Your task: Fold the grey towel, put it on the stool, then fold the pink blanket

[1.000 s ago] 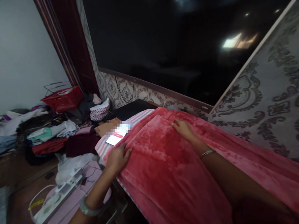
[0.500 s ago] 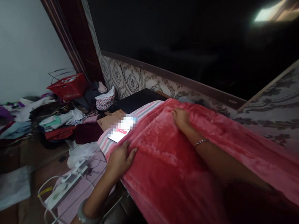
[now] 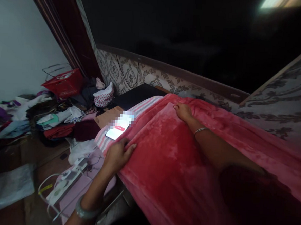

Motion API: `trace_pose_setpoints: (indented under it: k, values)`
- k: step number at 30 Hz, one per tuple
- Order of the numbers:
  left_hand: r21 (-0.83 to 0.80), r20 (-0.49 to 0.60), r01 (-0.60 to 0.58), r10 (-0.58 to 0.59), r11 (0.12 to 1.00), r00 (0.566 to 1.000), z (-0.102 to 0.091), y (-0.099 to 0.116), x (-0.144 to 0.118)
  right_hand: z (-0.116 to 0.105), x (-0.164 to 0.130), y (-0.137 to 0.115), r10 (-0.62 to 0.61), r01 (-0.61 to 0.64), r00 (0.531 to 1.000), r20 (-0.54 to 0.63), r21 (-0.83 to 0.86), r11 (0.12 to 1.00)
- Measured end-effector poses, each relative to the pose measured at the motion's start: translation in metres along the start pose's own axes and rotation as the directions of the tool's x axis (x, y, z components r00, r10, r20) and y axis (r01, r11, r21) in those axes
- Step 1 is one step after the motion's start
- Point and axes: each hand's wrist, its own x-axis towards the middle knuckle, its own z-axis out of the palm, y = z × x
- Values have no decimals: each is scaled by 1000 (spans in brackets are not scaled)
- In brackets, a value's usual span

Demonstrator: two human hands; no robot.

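Left hand [image 3: 117, 154] pinches the blanket [image 3: 168, 154] edge; right hand [image 3: 183, 111] lies flat-fingered on it (soft, floppy, probably best held at corners).

The left hand [image 3: 117, 154] lies on the near edge of a red fleece blanket [image 3: 168, 161], its fingers [image 3: 129, 148] curled over the fold. Just beyond those fingers a lit phone [image 3: 119, 129] rests on striped cloth [image 3: 143, 107]. The right hand [image 3: 182, 111] presses flat on the blanket's far edge, fingertips toward the patterned wall [image 3: 132, 75]. Left of the left hand's fingers lie a clothes pile [image 3: 50, 120], a red basket [image 3: 64, 83] and a white power strip [image 3: 64, 183].
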Motion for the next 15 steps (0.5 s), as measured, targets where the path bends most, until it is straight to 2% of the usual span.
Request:
trace_pose_setpoints:
  k: [4,7,9,11,13,15]
  values:
    - [62,24,-6,5,998,1000,-3,6,2,-12,-10,4,-66,64,997,33,41,997]
    - [105,22,3,-5,994,1000,-4,10,3,-19,-45,9,-214,215,977,-25,49,975]
    - [114,18,-3,1,993,1000,-4,12,4,-27,-85,14,-310,311,950,-32,44,949]
    - [107,21,-11,9,994,1000,-4,12,5,-37,-136,21,-368,367,930,14,54,929]
    - [72,27,-22,20,997,999,-6,10,7,-48,-191,31,-371,368,925,82,49,929]
    - [9,29,-37,37,999,999,-9,7,8,-55,-245,44,-350,348,931,101,33,937]
